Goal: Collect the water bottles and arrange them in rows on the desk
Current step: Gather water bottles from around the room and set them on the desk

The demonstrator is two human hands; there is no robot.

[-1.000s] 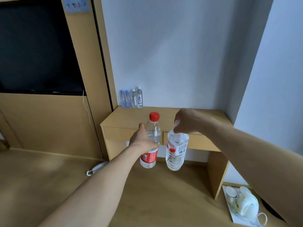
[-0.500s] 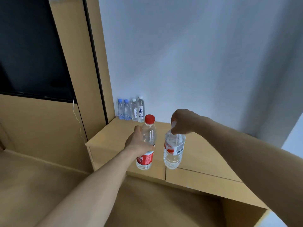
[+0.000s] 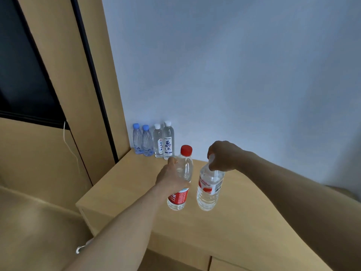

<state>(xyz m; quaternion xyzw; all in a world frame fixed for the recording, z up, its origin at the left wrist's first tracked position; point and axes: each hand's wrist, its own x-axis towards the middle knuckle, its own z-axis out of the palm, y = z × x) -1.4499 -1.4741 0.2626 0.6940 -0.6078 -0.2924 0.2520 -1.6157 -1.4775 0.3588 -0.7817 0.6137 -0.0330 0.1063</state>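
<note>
My left hand (image 3: 172, 178) is wrapped round the body of the red-capped bottle (image 3: 178, 196). My right hand (image 3: 222, 158) grips the clear bottle (image 3: 208, 192) by its neck. A second ago both hung short of the counter (image 3: 127, 192). Now they are over its top, upright, side by side. Next, I judge, they go down by the four bottles (image 3: 158, 141) lined up at the wall.
</note>
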